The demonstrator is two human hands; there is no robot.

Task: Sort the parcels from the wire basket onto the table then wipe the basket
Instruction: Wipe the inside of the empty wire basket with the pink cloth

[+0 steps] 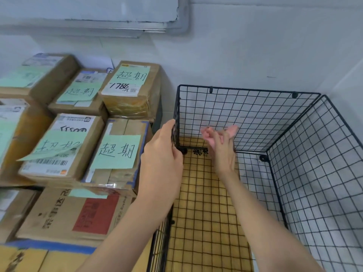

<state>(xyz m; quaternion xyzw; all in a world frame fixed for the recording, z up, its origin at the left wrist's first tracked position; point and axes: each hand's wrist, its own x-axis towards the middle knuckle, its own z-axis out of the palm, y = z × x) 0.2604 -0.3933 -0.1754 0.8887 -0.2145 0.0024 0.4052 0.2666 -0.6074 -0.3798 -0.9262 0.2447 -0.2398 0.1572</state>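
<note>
A pale wall (255,46) backs the corner where the black wire basket (314,154) stands, cardboard (204,213) lining its floor. Parcels (133,103) (green notes (117,152) on top) are stacked just left; the left hand (163,152) grips the basket's left edge, the right hand (222,146) spreads empty inside

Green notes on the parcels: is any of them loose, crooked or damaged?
Yes. The green note on the front-left parcel sits crooked, and its lower right edge curls up off the box. The neighbouring note lies flat.
</note>
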